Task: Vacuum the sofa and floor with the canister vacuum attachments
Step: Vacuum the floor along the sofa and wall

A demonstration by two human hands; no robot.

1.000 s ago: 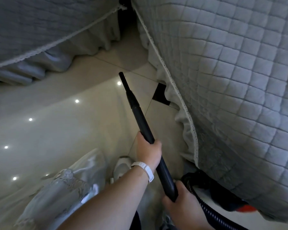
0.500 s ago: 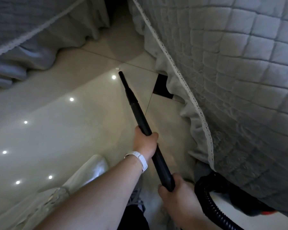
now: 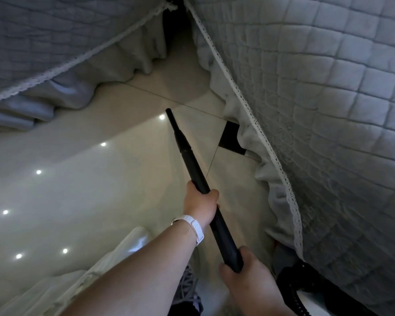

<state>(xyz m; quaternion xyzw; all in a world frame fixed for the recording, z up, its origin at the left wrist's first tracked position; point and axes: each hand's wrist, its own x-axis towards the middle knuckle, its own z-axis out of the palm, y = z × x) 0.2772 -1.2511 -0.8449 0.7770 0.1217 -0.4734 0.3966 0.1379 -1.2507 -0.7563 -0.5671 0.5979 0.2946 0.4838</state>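
Observation:
A long black vacuum wand (image 3: pixel 189 160) with a narrow crevice tip slants from the lower middle up to the glossy tiled floor (image 3: pixel 82 179). Its tip sits over a tile joint between two sofas. My left hand (image 3: pixel 201 200), a white band on its wrist, grips the wand mid-way. My right hand (image 3: pixel 244 273) grips the wand's lower end. The black ribbed hose (image 3: pixel 294 299) curls away at the lower right. A grey quilted sofa cover (image 3: pixel 328 110) with a lace-edged skirt fills the right side.
A second grey covered sofa (image 3: pixel 43 37) with a skirt crosses the upper left, leaving a narrow gap at the top. A dark sofa leg (image 3: pixel 229 139) shows under the right skirt. Pale clothing (image 3: pixel 78 286) and a shoe (image 3: pixel 187 283) lie at the bottom.
The wand and both hands stay in the same grip while the view drifts. The tip has shifted slightly along the floor near the tile joint.

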